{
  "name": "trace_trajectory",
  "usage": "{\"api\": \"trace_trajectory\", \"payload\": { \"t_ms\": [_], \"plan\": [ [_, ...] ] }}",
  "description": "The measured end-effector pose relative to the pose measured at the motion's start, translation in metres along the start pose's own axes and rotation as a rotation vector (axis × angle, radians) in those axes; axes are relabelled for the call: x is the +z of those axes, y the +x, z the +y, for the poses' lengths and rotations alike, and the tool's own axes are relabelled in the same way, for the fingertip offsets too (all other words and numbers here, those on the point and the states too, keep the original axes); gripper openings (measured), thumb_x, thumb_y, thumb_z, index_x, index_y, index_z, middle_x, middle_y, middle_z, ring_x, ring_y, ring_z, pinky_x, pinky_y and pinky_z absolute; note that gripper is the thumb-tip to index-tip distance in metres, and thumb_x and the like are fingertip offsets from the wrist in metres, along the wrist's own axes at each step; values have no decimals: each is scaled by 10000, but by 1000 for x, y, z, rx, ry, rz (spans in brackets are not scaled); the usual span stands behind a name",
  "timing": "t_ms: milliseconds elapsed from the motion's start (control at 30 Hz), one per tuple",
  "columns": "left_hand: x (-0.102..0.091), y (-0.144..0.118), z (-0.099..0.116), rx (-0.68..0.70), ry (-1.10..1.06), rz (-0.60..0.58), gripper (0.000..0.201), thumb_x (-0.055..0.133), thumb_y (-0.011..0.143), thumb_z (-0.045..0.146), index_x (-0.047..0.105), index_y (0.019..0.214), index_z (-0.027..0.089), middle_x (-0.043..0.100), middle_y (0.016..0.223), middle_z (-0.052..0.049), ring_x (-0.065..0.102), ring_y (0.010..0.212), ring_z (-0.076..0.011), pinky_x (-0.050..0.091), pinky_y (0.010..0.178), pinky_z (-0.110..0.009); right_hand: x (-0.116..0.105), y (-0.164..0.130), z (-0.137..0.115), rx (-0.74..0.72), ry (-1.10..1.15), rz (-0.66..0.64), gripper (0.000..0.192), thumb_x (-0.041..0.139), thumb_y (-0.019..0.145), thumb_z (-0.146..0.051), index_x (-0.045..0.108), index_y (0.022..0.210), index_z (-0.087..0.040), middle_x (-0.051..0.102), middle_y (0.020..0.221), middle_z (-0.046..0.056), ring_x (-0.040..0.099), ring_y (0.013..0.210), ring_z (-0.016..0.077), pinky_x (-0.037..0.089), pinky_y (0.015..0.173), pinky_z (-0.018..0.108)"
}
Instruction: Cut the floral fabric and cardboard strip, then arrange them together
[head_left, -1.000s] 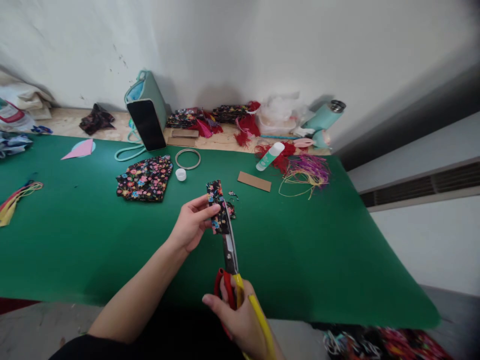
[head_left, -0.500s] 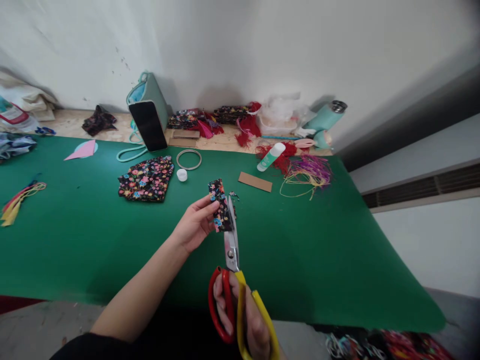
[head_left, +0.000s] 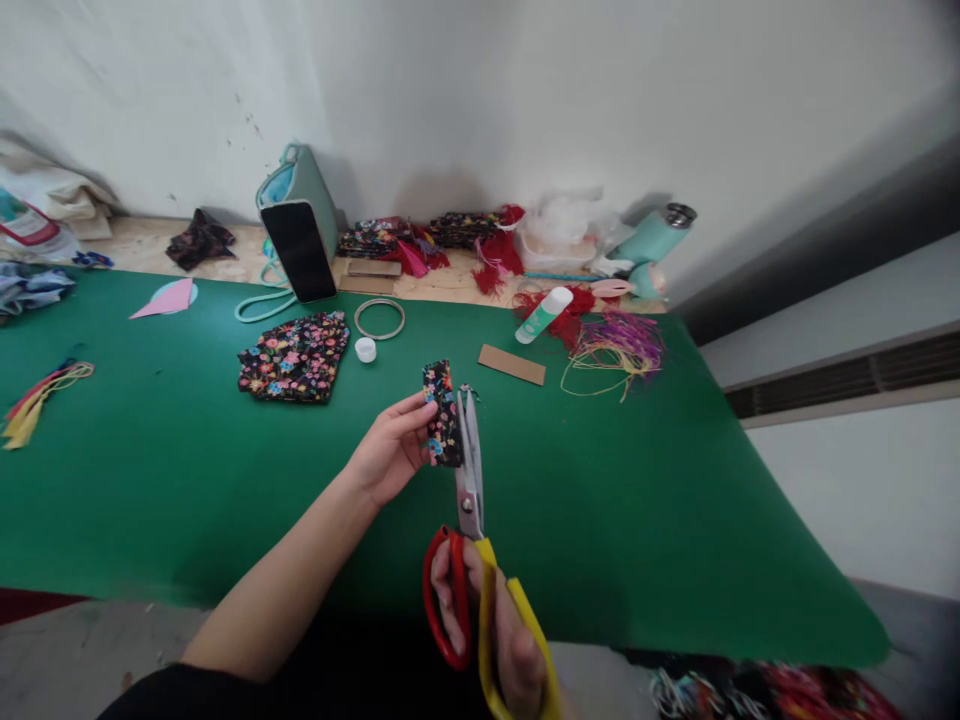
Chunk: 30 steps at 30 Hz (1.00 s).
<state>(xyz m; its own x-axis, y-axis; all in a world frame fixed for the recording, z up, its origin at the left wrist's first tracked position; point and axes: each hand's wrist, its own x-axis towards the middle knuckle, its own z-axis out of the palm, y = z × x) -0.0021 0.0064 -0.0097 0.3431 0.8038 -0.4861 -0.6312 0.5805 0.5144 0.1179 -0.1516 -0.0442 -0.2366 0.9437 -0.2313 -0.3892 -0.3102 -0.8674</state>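
Our left hand (head_left: pixel 390 455) pinches the floral fabric strip (head_left: pixel 441 413); at its 5 o'clock, our right hand (head_left: pixel 491 625) grips parted scissors (head_left: pixel 471 500).

Above the green mat (head_left: pixel 187 480), the left hand (head_left: pixel 386 450) pinches a small strip of floral fabric (head_left: pixel 441 412) upright. The right hand (head_left: pixel 491 630) grips red-and-yellow scissors (head_left: pixel 472 560), whose blades lie against the strip's right edge. Farther back on the mat lie a larger floral piece (head_left: pixel 294 355), a ring (head_left: pixel 379 318) and a glue stick (head_left: pixel 543 314).

right hand (head_left: pixel 495 640) cut off below.
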Motion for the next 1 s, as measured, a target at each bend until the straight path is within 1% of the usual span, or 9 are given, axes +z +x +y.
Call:
{"api": "trace_trajectory", "payload": {
  "t_ms": [133,267,367,533,667,767,867,933,1000],
  "plan": [
    [2,0,3,-15,-49,16,159,663,749,87,667,905,120,686,726,-24,637,573,-104,519,521,-193,-4,-2,1,13,8,-48,799,472,610,-883,495,1048,-216,456,807,-7,325,475,58,268,411,221],
    [4,0,4,-16,-71,10,158,637,759,63,688,899,118,705,739,-35,645,577,-99,510,533,-173,-5,-3,0,39,-43,-39,734,536,646,-826,508,1071,-228,487,833,1,372,518,71,316,463,230],
    [3,0,2,-16,-40,-32,167,670,747,82,691,910,110,706,746,-42,645,583,-96,508,544,-166,-4,-3,2,20,-32,-7,777,499,626,-863,510,1079,-231,501,826,2,373,511,73,313,454,231],
    [2,-2,-4,-41,58,-135,200,758,710,203,690,883,129,692,750,-46,626,588,-107,518,551,-200,-2,-1,10,-40,-15,51,829,434,610,-902,508,1091,-231,511,826,9,356,483,72,298,427,238],
    [1,-1,-7,-71,73,-141,319,826,641,255,696,904,127,676,755,-39,618,604,-108,511,551,-201,-2,0,12,-49,-46,82,889,374,594,-933,496,1109,-218,523,851,29,349,475,78,310,423,250],
    [1,1,-10,-103,58,-113,318,832,639,254,698,892,116,669,754,-44,612,608,-105,503,571,-204,-3,-2,10,-27,-71,67,875,402,601,-923,496,1109,-217,526,842,28,372,481,84,346,429,252],
    [1,3,-16,-87,47,-84,282,826,658,276,690,821,90,601,650,-12,524,530,-58,429,504,-160,-4,-4,11,-23,-78,83,836,477,611,-887,498,1117,-221,530,829,20,410,503,95,397,450,250],
    [2,4,-20,-90,27,-93,313,849,628,297,676,768,76,485,553,45,397,461,-16,334,437,-125,-4,-4,13,-18,-77,101,785,527,633,-847,500,1111,-226,529,813,12,420,513,99,418,463,248],
    [2,4,-22,-125,5,-123,344,866,598,306,663,749,73,377,518,86,287,433,2,241,394,-113,-3,-3,15,-10,-83,132,729,557,662,-808,501,1103,-230,526,814,12,430,529,106,426,470,247]
  ]
}}
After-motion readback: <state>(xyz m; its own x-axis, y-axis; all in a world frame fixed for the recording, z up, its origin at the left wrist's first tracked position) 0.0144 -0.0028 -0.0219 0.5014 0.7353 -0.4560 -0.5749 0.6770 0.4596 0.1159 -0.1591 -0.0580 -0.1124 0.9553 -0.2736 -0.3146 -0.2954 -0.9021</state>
